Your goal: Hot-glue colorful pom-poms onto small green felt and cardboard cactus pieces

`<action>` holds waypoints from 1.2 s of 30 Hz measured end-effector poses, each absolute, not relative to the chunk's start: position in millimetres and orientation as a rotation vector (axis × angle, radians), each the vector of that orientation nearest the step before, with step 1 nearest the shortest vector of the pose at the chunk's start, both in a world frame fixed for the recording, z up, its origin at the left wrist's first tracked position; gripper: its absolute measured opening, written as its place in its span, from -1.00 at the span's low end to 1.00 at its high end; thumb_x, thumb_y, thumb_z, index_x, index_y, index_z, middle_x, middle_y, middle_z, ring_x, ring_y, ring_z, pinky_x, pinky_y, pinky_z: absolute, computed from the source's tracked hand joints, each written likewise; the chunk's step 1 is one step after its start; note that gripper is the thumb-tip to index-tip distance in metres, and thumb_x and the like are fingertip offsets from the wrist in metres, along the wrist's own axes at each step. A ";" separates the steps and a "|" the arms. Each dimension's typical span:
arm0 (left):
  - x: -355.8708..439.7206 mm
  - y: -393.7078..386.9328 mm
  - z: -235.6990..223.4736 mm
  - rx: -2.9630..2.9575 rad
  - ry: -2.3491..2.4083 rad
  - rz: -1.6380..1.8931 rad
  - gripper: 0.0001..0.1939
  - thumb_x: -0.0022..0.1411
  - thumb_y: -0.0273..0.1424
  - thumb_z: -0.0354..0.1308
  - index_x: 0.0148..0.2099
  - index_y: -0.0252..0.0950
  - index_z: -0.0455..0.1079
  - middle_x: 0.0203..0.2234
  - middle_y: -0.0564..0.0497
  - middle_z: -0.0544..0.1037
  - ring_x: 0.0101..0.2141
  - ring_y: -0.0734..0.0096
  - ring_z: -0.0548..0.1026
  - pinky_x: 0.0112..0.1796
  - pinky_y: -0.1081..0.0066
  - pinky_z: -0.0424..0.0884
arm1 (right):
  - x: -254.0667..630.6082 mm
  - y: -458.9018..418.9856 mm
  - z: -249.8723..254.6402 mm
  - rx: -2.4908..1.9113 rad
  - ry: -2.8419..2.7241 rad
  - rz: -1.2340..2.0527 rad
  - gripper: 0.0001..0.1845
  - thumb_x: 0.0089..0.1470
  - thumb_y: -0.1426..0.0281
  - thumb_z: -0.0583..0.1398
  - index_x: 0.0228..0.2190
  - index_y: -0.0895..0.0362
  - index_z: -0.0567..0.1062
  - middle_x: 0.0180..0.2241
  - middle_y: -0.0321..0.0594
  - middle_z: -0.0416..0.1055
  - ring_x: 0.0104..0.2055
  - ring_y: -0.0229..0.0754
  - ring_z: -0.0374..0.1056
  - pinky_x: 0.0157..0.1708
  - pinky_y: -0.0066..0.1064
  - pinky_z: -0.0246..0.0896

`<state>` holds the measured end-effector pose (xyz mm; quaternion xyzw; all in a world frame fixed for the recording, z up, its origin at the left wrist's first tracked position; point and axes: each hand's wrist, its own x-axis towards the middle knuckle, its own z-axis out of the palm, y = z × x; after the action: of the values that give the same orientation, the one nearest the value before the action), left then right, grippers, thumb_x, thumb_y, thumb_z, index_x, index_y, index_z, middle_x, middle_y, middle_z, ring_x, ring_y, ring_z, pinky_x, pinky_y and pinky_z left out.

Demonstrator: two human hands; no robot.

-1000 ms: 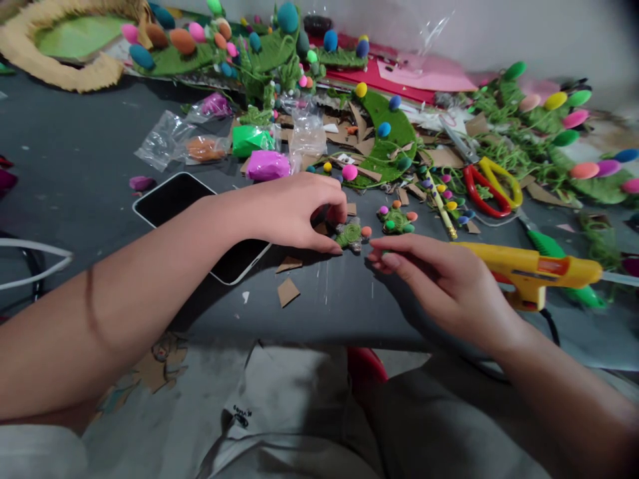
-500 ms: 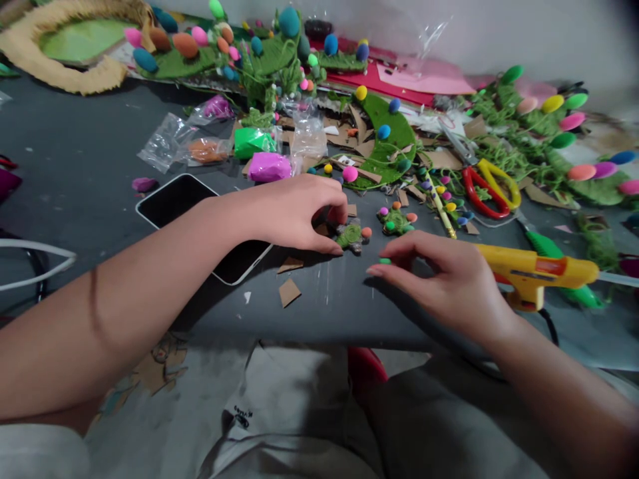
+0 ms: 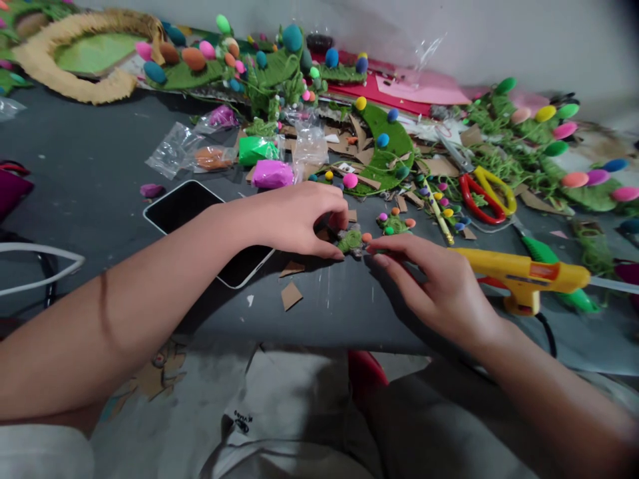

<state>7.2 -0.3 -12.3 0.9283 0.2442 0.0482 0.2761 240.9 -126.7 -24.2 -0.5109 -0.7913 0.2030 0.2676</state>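
My left hand [image 3: 299,219] reaches over a dark-screened phone [image 3: 187,203]. Its thumb and curled fingers steady the left side of a small coiled green yarn piece [image 3: 351,241] lying on the table. That piece has greyish lumps and one orange ball [image 3: 367,237] on its edge. My right hand [image 3: 434,276] is pinched at the piece's right side, close to the orange ball. The small green ball between its fingertips is now hidden by them. Just behind lies a similar green yarn piece [image 3: 394,224] with several coloured balls around it.
A yellow glue gun [image 3: 519,269] lies right of my right hand, with red-and-yellow scissors [image 3: 482,196] and a green-handled tool [image 3: 546,256] behind. A pencil [image 3: 440,214], cardboard scraps [image 3: 291,295], a purple clay pack [image 3: 272,174] and a green felt crescent [image 3: 392,146] surround the workspace.
My right hand first opened its pinch a little, showing the green ball, then moved left and closed in on the yarn piece's right edge. My left hand stayed at the piece.
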 end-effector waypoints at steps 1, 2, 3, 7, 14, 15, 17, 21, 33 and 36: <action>7.2 -0.7 -11.8 2.493 0.655 0.130 -0.68 0.15 -0.19 0.34 -0.15 -0.29 0.47 -0.24 -0.06 0.49 -0.28 0.32 0.46 -0.30 0.37 0.31 | 240.8 -127.2 -23.7 -1.393 -2.139 0.538 -0.86 0.32 0.36 0.19 -0.11 0.02 0.53 -0.15 -0.21 0.62 -0.16 -0.12 0.55 -0.11 -0.27 0.43; 7.1 -1.1 -11.5 2.490 0.653 0.132 -0.68 0.15 -0.19 0.34 -0.15 -0.29 0.47 -0.24 -0.06 0.49 -0.29 0.33 0.46 -0.30 0.37 0.31 | 241.1 -127.7 -23.1 -1.397 -2.146 0.529 -0.90 0.29 0.32 0.23 -0.16 0.02 0.54 -0.22 -0.22 0.61 -0.21 -0.13 0.54 -0.16 -0.28 0.43; 7.1 -1.5 -11.4 2.487 0.652 0.134 -0.68 0.14 -0.20 0.34 -0.15 -0.29 0.47 -0.24 -0.05 0.49 -0.29 0.33 0.46 -0.30 0.37 0.31 | 241.6 -128.0 -22.6 -1.389 -2.155 0.520 -0.91 0.26 0.29 0.27 -0.21 0.02 0.54 -0.27 -0.24 0.59 -0.25 -0.13 0.52 -0.18 -0.28 0.42; 7.2 -2.1 -12.1 2.486 0.648 0.134 -0.68 0.14 -0.20 0.34 -0.14 -0.30 0.48 -0.24 -0.06 0.49 -0.28 0.32 0.46 -0.30 0.37 0.30 | 243.3 -128.4 -23.8 -1.319 -2.170 0.528 -0.86 0.26 0.38 0.26 -0.12 0.02 0.53 -0.14 -0.20 0.58 -0.11 -0.12 0.52 -0.03 -0.26 0.41; 8.6 -3.6 -12.1 2.477 0.662 0.124 -0.67 0.12 -0.20 0.35 -0.15 -0.30 0.46 -0.23 -0.06 0.50 -0.29 0.33 0.46 -0.32 0.39 0.31 | 238.8 -127.0 -31.3 -1.360 -2.129 0.496 -0.90 0.25 0.35 0.28 -0.18 0.04 0.53 -0.22 -0.21 0.58 -0.20 -0.13 0.52 -0.14 -0.27 0.43; 8.6 -3.8 -12.3 2.477 0.659 0.121 -0.67 0.12 -0.20 0.35 -0.15 -0.30 0.46 -0.23 -0.06 0.50 -0.29 0.33 0.46 -0.32 0.39 0.31 | 238.1 -126.4 -31.8 -1.334 -2.138 0.476 -0.92 0.25 0.36 0.28 -0.19 0.04 0.54 -0.23 -0.20 0.57 -0.18 -0.13 0.51 -0.13 -0.27 0.42; 8.7 -3.8 -13.0 2.486 0.653 0.124 -0.66 0.13 -0.20 0.35 -0.14 -0.30 0.45 -0.23 -0.06 0.50 -0.29 0.33 0.46 -0.32 0.39 0.31 | 236.9 -125.1 -32.9 -1.297 -2.144 0.427 -0.92 0.25 0.38 0.28 -0.18 0.04 0.56 -0.22 -0.18 0.53 -0.15 -0.13 0.50 -0.11 -0.27 0.42; 8.7 -3.5 -14.4 2.499 0.650 0.125 -0.66 0.14 -0.19 0.34 -0.14 -0.31 0.46 -0.24 -0.05 0.51 -0.29 0.33 0.45 -0.32 0.38 0.31 | 234.8 -121.9 -35.9 -1.293 -2.146 0.363 -0.86 0.26 0.38 0.27 -0.14 0.01 0.59 -0.23 -0.17 0.47 -0.18 -0.15 0.45 -0.14 -0.26 0.41; 8.3 -3.0 -16.1 2.487 0.654 0.124 -0.64 0.13 -0.19 0.35 -0.14 -0.32 0.46 -0.24 -0.05 0.50 -0.29 0.33 0.44 -0.32 0.38 0.31 | 234.7 -120.6 -39.8 -1.283 -2.202 0.316 -0.76 0.27 0.38 0.26 -0.03 0.03 0.60 -0.27 -0.19 0.39 -0.25 -0.19 0.38 -0.24 -0.31 0.38; 8.1 -2.9 -15.9 2.477 0.654 0.128 -0.63 0.13 -0.17 0.35 -0.13 -0.32 0.46 -0.23 -0.06 0.51 -0.29 0.33 0.45 -0.32 0.38 0.31 | 237.8 -125.3 -37.0 -1.265 -2.213 0.293 -0.65 0.25 0.38 0.27 0.07 0.05 0.55 -0.26 -0.19 0.38 -0.28 -0.21 0.35 -0.25 -0.30 0.37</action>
<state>8.1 -2.9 -15.9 0.9258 0.2445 0.0477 0.2843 237.8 -125.3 -37.0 -0.4728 -0.8269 0.1097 0.2840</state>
